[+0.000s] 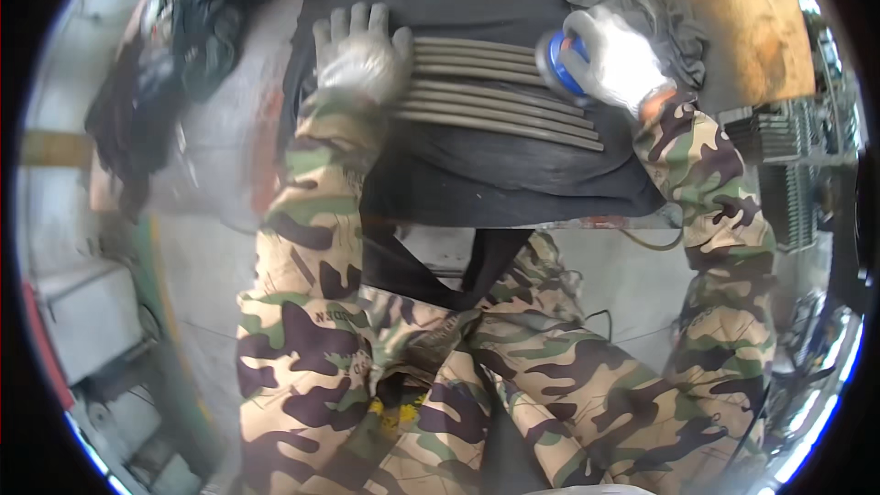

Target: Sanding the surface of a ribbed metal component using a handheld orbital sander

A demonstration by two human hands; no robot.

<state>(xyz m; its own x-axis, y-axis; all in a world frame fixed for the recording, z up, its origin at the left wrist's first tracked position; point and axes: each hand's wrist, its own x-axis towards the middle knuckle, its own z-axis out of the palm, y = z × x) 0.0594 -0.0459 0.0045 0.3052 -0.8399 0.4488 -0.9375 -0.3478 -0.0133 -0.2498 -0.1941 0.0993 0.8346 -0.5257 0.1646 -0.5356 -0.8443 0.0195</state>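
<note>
Several slim grey metal rods (500, 116) lie side by side in two groups across a black cloth (513, 183). My left hand (359, 60), in a white glove, rests on the rods' left ends with its fingers stretched out and spread. In my right hand (619, 55), gloved the same way, is a round blue disc-shaped tool (566, 62) with a pale rim. Its rim sits at the right ends of the farther rods; whether it touches them I cannot tell. The glove hides part of the tool, so its exact kind does not show.
Crumpled grey rags (655, 23) lie beyond my right hand. A heap of dark cloth (197, 27) hangs over the table's left side. Brown board (733, 14) covers the far right corner. Metal racks (786, 170) stand to the right, and a pale box (87, 321) at lower left.
</note>
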